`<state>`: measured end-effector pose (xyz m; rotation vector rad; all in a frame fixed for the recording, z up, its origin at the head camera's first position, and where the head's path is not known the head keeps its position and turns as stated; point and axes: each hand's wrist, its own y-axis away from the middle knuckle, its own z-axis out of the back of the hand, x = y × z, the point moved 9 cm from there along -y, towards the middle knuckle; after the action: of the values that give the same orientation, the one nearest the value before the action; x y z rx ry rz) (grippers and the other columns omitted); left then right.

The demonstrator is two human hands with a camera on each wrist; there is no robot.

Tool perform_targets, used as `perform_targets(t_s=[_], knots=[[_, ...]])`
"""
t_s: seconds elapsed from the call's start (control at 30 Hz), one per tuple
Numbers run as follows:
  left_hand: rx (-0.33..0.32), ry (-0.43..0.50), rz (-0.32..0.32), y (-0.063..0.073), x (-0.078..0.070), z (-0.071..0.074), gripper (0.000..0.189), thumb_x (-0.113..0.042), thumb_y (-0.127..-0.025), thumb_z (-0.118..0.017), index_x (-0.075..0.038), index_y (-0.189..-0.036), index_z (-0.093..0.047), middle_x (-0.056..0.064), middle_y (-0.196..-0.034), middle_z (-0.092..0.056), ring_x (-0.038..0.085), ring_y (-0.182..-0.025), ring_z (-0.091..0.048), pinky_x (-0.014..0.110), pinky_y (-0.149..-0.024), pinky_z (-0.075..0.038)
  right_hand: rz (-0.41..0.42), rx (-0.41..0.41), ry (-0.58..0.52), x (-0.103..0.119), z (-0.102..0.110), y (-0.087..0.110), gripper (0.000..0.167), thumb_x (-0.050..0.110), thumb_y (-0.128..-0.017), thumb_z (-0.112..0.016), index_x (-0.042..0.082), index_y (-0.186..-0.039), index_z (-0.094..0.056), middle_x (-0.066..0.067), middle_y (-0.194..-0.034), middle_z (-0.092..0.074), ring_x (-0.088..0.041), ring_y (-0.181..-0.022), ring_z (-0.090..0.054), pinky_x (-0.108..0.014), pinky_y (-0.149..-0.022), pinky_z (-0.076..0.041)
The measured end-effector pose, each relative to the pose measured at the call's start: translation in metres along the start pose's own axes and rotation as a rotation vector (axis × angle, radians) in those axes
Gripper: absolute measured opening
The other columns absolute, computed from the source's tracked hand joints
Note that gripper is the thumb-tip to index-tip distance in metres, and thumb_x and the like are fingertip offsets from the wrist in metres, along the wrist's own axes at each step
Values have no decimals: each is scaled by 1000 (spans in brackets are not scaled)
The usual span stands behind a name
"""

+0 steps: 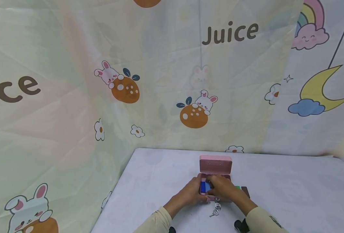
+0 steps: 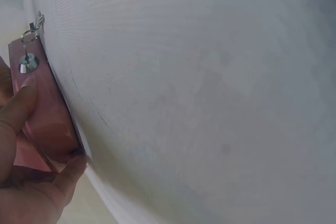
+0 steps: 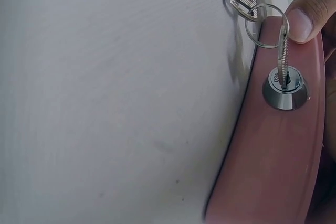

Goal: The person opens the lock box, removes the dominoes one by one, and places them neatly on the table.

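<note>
Nearest the head camera, shows a left sleeve at six o'clock and a right sleeve between four and five. Angles both forearms inward, toward an opened pink box at five o'clock, set on the white tabletop. Wraps the box's left end with the left hand, grip grasping it, thumb laid on the front just beside the lock, a finger at the lower corner. Dips the right hand in from four o'clock, back upward, fingers bent down at a light blue block inside; cannot tell whether pinching or merely touching. Keeps a dark blue block beside that, at nine o'clock in the box. Has the lid raised at twelve, keys at six, a green piece and dark piece near three, outside the box.
</note>
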<state>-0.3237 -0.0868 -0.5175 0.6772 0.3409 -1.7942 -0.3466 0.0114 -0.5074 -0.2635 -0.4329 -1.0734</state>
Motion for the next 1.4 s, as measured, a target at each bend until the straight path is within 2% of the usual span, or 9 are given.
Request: perform_targets(t_s=[0.37, 0.7, 0.93, 1.4], knots=[[9, 7, 5, -1, 0, -1, 98, -30, -78, -87, -22, -155, -28, 7, -138, -55, 15, -120, -58, 38, -108, -49, 41, -28, 27, 3, 4, 2, 41, 16, -74, -89, 8, -109, -69, 5, -79, -59, -13, -72, -51, -29, -68, -49], [10, -10, -5, -2, 0, -1, 103, -34, -76, -88, -24, -157, -24, 7, -139, -54, 15, -123, -57, 39, -109, -48, 56, -37, -11, 5, 8, 6, 43, 14, -74, -89, 9, -112, -68, 6, -79, -60, -11, -73, -52, -28, -70, -50], [9, -1, -7, -3, 1, -1, 104, -33, -76, -88, -23, -157, -24, 8, -143, -52, 18, -128, -55, 40, -111, -46, 58, -19, -42, 5, 8, 5, 42, 14, -75, -88, 10, -112, -68, 7, -80, -61, -11, -72, -52, -27, -68, -50], [13, -4, -6, -2, 1, -2, 100, -33, -76, -88, -24, -155, -27, 6, -138, -54, 16, -122, -57, 40, -109, -48, 73, -7, -54, 9, 11, 4, 44, 14, -75, -88, 8, -115, -70, 8, -80, -62, -11, -72, -53, -26, -66, -49]])
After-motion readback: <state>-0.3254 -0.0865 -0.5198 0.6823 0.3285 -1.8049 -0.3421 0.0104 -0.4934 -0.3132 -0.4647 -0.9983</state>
